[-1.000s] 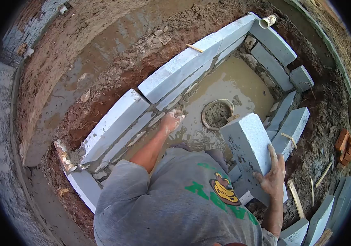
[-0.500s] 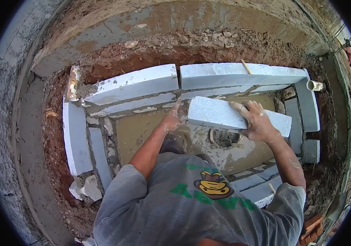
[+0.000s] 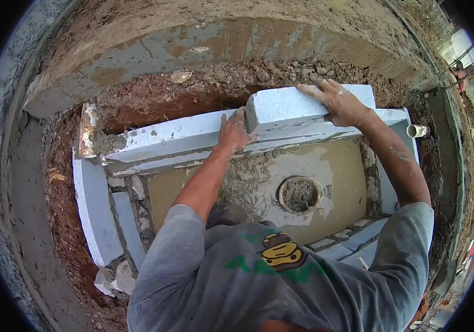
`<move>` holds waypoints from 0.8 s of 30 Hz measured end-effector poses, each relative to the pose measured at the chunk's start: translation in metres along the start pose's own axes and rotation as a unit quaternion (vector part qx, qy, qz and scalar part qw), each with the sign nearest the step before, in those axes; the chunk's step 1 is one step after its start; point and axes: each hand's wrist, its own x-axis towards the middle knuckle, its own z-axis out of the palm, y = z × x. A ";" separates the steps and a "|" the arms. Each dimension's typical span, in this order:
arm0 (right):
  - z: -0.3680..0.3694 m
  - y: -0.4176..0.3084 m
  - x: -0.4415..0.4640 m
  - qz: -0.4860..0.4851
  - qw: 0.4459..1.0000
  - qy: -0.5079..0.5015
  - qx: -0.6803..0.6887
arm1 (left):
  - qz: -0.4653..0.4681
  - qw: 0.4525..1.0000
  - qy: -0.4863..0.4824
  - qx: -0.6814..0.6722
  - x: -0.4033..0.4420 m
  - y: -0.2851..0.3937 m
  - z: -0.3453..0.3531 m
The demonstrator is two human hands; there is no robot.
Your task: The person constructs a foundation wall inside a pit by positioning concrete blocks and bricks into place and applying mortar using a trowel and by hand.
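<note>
A pale lightweight concrete block [image 3: 303, 108] lies lengthwise along the top of the far low wall. My right hand [image 3: 343, 104] grips it towards its right end, with fingers over its top and thumb down its near face. By the block's left end, my left hand [image 3: 236, 133] rests against the far wall's left block [image 3: 176, 130], thumb spread to the right and fingers apart from it. Whether those fingers also touch the held block's end is hard to make out. The block's far underside is hidden.
Low block walls surround a muddy, wet floor [image 3: 192, 188] with a round opening [image 3: 300, 193] in it. White pipe ends stick out at the left [image 3: 88, 130] and right [image 3: 415, 131] corners. Red soil and a mortar-smeared concrete beam [image 3: 237, 41] lie beyond.
My right hand has carried the block forward and up from over the muddy floor onto the far wall. My left hand has moved forward to that wall beside the block's left end.
</note>
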 end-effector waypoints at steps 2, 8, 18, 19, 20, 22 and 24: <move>0.005 0.009 0.009 0.010 1.000 -0.015 0.002 | -0.002 1.000 0.012 -0.014 0.011 0.001 0.002; 0.022 0.028 0.026 0.024 0.998 -0.058 -0.020 | -0.003 0.997 -0.055 0.046 0.040 0.005 0.010; 0.043 0.052 0.040 0.041 0.995 -0.094 0.005 | 0.010 0.998 -0.029 0.058 0.061 -0.004 0.007; 0.047 0.052 0.040 0.042 0.995 -0.086 -0.001 | 0.016 0.998 -0.027 0.059 0.061 -0.006 0.012; 0.052 0.052 0.041 0.041 0.996 -0.077 -0.008 | 0.020 0.998 -0.023 0.061 0.061 -0.008 0.016; 0.059 0.055 0.041 0.039 0.998 -0.052 -0.003 | 0.021 0.998 -0.020 0.063 0.061 -0.009 0.017; 0.057 0.054 0.040 0.063 0.995 -0.075 0.022 | 0.019 0.997 -0.032 0.073 0.064 -0.011 0.019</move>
